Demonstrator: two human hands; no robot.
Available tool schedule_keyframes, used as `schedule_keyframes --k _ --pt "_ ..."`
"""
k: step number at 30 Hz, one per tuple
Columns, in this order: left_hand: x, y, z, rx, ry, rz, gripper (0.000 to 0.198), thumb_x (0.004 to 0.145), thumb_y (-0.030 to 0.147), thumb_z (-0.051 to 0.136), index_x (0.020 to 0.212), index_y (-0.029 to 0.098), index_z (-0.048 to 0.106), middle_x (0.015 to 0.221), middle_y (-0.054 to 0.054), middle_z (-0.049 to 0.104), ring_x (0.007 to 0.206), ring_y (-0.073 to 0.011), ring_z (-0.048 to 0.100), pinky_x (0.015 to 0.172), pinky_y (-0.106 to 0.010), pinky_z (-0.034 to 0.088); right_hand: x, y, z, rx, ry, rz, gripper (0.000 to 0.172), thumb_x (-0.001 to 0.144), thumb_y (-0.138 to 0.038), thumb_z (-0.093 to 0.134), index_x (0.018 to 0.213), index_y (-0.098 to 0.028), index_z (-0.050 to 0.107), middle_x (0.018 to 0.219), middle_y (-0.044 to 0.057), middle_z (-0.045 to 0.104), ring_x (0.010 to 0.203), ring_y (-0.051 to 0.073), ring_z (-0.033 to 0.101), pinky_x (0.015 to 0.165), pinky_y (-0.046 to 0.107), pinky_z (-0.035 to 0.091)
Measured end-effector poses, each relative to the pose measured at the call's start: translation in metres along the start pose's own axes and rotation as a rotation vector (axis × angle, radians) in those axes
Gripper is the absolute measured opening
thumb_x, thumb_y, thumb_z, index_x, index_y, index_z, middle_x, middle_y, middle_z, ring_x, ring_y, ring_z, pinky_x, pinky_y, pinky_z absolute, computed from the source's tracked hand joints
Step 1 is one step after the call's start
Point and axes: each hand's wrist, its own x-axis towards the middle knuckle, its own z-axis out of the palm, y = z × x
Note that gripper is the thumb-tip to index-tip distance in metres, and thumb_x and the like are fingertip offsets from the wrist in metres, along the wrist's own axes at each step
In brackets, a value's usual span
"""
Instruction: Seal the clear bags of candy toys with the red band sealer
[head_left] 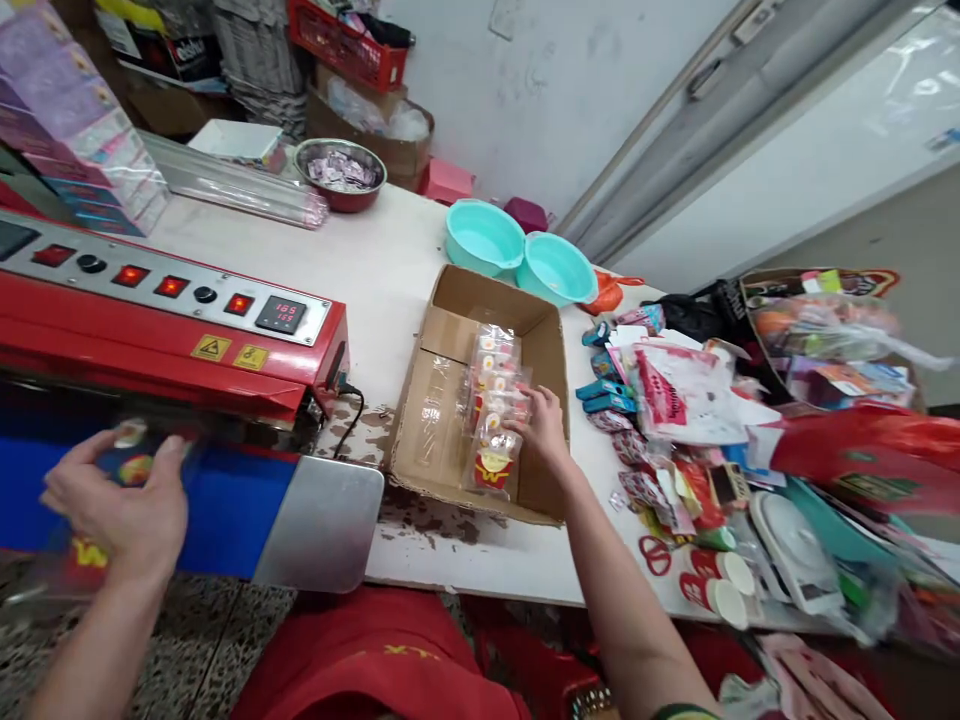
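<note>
My left hand (124, 500) is closed on a clear plastic packet (135, 468) over the blue belt (225, 505) of a red sealing machine (150, 335). Small coloured pieces show through the plastic, and a red patch with a yellow M appears below the hand, blurred. Inside an open cardboard box (427, 425), my right hand (544, 430) pinches the edge of a packet (493, 462) at the right of an overlapping row. Those packets hold egg-like pieces and a red fries-box shape with a yellow M. My fingers partly cover them.
Two turquoise basins (486, 237) stand behind the box. A metal bowl of small sachets (341, 170) sits further back. Packaging clutter (682, 390), red scissors (655, 555) and paper cups (712, 595) lie on the right. A metal plate (322, 525) ends the belt.
</note>
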Motion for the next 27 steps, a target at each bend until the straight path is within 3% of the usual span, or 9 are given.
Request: schedule_keyframes --k 3,5,9,13,15,19,22,24,27 --pt "-0.040 0.039 0.000 -0.071 -0.005 0.204 0.036 0.073 0.044 0.069 0.102 0.028 0.056 0.118 -0.003 0.061 0.117 -0.0288 0.054 0.106 -0.050 0.036 0.023 0.034 -0.017 -0.014 -0.227 -0.027 0.030 0.059 -0.041 0.081 0.072 -0.020 0.063 0.114 0.012 0.053 0.115 0.033 0.049 0.099 0.048 0.040" --pt "-0.067 0.062 0.007 -0.145 -0.108 0.256 0.027 0.078 0.042 0.065 0.098 0.025 0.059 0.115 -0.006 0.063 0.114 -0.0276 0.056 0.103 -0.047 0.039 0.029 0.038 -0.026 0.034 -0.294 -0.065 0.030 0.061 -0.042 0.080 0.061 -0.021 0.059 0.105 0.011 0.057 0.106 0.031 0.054 0.095 0.045 0.043" --pt "-0.107 0.100 0.022 -0.295 -0.387 0.293 0.020 0.085 0.037 0.058 0.096 0.021 0.061 0.111 -0.009 0.063 0.108 -0.0245 0.058 0.099 -0.042 0.042 0.024 0.031 -0.045 0.218 -0.359 -0.147 0.027 0.073 -0.047 0.070 0.073 -0.022 0.061 0.114 0.010 0.058 0.108 0.027 0.056 0.088 0.040 0.047" --pt "-0.127 0.130 0.034 -0.456 -0.564 0.317 0.013 0.087 0.031 0.056 0.095 0.022 0.061 0.111 -0.007 0.063 0.109 -0.0211 0.058 0.100 -0.038 0.043 0.016 0.034 -0.051 0.030 -0.303 -0.080 0.037 0.062 -0.034 0.081 0.092 -0.021 0.063 0.107 0.010 0.058 0.102 0.028 0.057 0.088 0.040 0.047" --pt "-0.132 0.138 0.038 -0.480 -0.612 0.316 0.012 0.087 0.030 0.056 0.094 0.022 0.061 0.112 -0.007 0.063 0.110 -0.0206 0.058 0.100 -0.037 0.043 0.014 0.039 -0.045 -0.037 -0.339 -0.014 0.040 0.057 -0.025 0.083 0.092 -0.020 0.065 0.098 0.008 0.059 0.091 0.026 0.059 0.086 0.040 0.047" --pt "-0.137 0.137 0.042 -0.470 -0.733 0.250 0.010 0.087 0.029 0.055 0.091 0.023 0.062 0.106 -0.005 0.065 0.103 -0.0194 0.060 0.092 -0.033 0.046 0.015 0.047 -0.031 0.092 -0.364 0.011 0.044 0.058 -0.023 0.081 0.098 -0.019 0.064 0.098 0.006 0.062 0.076 0.020 0.059 0.073 0.034 0.049" --pt "-0.140 0.131 0.042 -0.454 -0.788 0.190 0.010 0.086 0.029 0.055 0.088 0.022 0.062 0.100 -0.004 0.065 0.097 -0.0187 0.060 0.086 -0.031 0.047 0.016 0.047 -0.029 0.121 -0.361 0.030 0.029 0.056 -0.030 0.083 0.075 -0.017 0.066 0.088 0.005 0.064 0.069 0.019 0.059 0.068 0.033 0.049" --pt "-0.142 0.130 0.042 -0.452 -0.799 0.168 0.010 0.085 0.029 0.055 0.086 0.022 0.063 0.099 -0.004 0.065 0.096 -0.0185 0.060 0.084 -0.030 0.047 0.013 0.040 -0.037 0.171 -0.332 0.018 0.029 0.056 -0.037 0.083 0.058 -0.017 0.063 0.087 0.007 0.067 0.077 0.022 0.062 0.071 0.035 0.050" --pt "-0.143 0.135 0.043 -0.461 -0.810 0.146 0.011 0.085 0.029 0.055 0.086 0.022 0.062 0.098 -0.004 0.065 0.094 -0.0181 0.060 0.083 -0.030 0.047 0.002 0.013 -0.063 0.324 -0.267 -0.087 0.031 0.063 -0.046 0.079 0.058 -0.019 0.066 0.104 0.011 0.069 0.097 0.026 0.065 0.082 0.038 0.051"
